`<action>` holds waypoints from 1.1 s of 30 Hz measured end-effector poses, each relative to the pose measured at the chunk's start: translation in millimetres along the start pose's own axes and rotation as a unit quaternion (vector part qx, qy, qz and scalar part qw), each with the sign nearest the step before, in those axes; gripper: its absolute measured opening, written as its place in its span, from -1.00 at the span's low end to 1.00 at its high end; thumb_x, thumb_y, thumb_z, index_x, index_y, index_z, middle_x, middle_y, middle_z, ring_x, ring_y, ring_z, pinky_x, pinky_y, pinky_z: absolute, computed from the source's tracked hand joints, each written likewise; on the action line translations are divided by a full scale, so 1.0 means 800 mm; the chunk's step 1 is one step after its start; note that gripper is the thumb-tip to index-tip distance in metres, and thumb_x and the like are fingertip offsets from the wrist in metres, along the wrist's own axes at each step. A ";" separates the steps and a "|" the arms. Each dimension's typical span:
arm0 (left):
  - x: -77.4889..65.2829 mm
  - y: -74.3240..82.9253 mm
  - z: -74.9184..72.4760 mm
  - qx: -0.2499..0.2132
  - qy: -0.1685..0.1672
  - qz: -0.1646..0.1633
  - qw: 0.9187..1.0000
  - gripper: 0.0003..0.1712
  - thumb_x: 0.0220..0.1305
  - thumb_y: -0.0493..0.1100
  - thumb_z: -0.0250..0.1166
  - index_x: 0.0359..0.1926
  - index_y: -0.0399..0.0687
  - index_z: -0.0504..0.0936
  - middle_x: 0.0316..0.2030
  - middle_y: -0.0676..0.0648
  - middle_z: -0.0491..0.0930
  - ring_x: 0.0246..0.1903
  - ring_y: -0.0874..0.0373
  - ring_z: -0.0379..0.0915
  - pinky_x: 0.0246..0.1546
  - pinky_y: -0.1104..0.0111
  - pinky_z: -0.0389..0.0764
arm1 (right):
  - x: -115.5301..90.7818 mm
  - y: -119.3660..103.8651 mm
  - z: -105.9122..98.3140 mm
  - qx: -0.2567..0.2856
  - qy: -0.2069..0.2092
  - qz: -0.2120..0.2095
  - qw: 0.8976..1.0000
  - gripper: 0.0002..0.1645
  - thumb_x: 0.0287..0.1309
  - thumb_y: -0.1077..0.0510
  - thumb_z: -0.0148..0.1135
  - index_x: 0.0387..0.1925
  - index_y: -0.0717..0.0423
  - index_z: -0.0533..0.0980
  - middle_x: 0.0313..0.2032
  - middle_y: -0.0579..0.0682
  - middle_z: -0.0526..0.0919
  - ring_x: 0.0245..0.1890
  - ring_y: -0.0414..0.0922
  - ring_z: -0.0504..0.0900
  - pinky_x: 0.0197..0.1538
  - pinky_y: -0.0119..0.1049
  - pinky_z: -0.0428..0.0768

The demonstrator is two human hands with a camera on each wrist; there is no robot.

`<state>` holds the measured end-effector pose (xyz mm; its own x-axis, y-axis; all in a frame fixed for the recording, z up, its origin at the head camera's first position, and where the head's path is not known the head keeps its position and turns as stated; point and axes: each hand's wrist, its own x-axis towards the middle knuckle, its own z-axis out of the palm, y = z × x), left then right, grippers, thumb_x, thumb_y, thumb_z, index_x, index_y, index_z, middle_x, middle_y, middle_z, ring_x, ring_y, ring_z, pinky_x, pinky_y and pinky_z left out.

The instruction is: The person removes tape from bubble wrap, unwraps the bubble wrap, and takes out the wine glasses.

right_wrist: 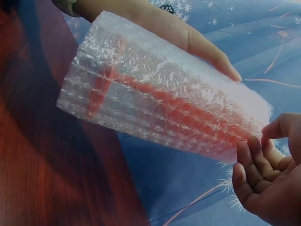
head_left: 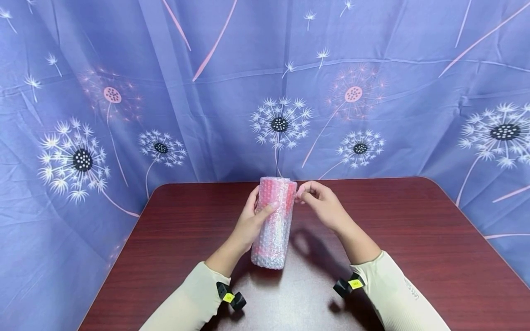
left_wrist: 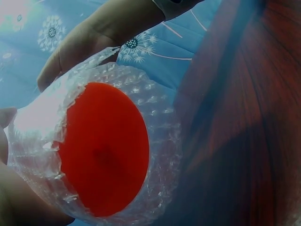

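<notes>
A tall cylinder rolled in clear bubble wrap [head_left: 273, 225] is held up over the table, leaning slightly. Red and pink show through the wrap, and a flat red round end [left_wrist: 108, 150] is seen in the left wrist view, ringed by the wrap. My left hand [head_left: 250, 220] grips the roll from its left side, thumb across the front. At the upper right edge of the bubble wrap, my right hand [head_left: 323, 204] pinches the loose edge between thumb and index finger. The right hand's other fingers [right_wrist: 254, 167] are curled in beside the roll.
A dark red wood-grain table [head_left: 174, 230] lies under both arms. Behind it hangs a blue curtain [head_left: 223, 115] with dandelion prints, reaching the table's back edge. Black wrist cameras sit on the left sleeve [head_left: 190, 294] and the right sleeve [head_left: 397, 289].
</notes>
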<state>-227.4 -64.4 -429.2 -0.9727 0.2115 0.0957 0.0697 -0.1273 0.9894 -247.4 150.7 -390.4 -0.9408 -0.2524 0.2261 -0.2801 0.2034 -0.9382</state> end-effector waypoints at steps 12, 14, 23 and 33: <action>0.001 0.001 0.000 -0.002 0.006 0.010 1.000 -0.09 0.35 -0.10 0.29 0.57 0.13 0.01 0.44 -0.16 0.25 0.19 -0.03 0.44 0.10 0.18 0.60 | 0.000 -0.002 0.000 -0.023 0.008 0.010 1.000 -0.78 0.39 0.28 0.08 -0.14 0.42 0.53 -0.22 0.06 0.70 -0.24 -0.27 0.67 -0.09 -0.41 0.61; 0.001 0.001 0.000 -0.003 0.006 0.009 1.000 -0.10 0.35 -0.11 0.29 0.57 0.15 0.01 0.44 -0.15 0.26 0.19 -0.02 0.44 0.10 0.18 0.60 | 0.000 -0.002 0.000 -0.024 0.008 0.009 1.000 -0.78 0.40 0.28 0.08 -0.14 0.43 0.52 -0.23 0.05 0.71 -0.24 -0.28 0.67 -0.09 -0.42 0.61; 0.000 0.002 -0.002 0.005 -0.009 0.012 1.000 -0.15 0.45 -0.03 0.14 0.61 0.20 -0.08 0.43 -0.28 0.28 0.10 -0.01 0.48 0.03 0.23 0.59 | 0.001 0.001 -0.001 -0.012 0.006 -0.002 1.000 -0.79 0.41 0.29 0.07 -0.15 0.44 0.50 -0.15 0.21 0.71 -0.23 -0.30 0.68 -0.05 -0.29 0.66; 0.002 0.000 -0.003 0.009 0.022 0.010 1.000 -0.18 0.41 -0.02 0.22 0.56 0.22 0.02 0.39 -0.24 0.32 0.17 -0.03 0.46 0.12 0.17 0.56 | 0.000 0.002 -0.002 0.019 -0.005 -0.010 1.000 -0.84 0.43 0.29 0.05 -0.21 0.40 0.44 -0.01 0.37 0.67 -0.18 -0.27 0.70 -0.04 -0.31 0.66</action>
<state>-229.2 -66.6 -429.4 -0.9796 0.1669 0.1115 0.0933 -0.1130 0.9892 -248.6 152.7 -391.5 -0.9330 -0.2662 0.2421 -0.2910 0.1623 -0.9429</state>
